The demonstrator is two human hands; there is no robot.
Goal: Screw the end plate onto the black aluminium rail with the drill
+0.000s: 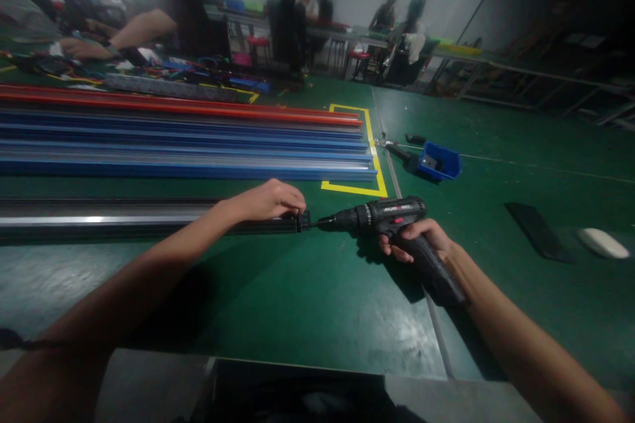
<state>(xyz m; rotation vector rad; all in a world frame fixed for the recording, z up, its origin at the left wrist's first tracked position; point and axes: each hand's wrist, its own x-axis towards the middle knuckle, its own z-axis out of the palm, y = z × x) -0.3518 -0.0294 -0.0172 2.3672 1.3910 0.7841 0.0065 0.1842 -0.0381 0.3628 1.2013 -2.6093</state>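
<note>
My right hand is wrapped round the handle of a black cordless drill, which points left. The drill's bit reaches the small black end piece of a long dark rail lying on the green table. Over that same end rests my left hand, its fingers closed and bent down at the end piece; what they grip, if anything, is too small to name.
Long blue rails and red rails lie behind, their ends inside yellow tape. A blue bin, a black flat object and a white object are rightward. A person's hand is back left.
</note>
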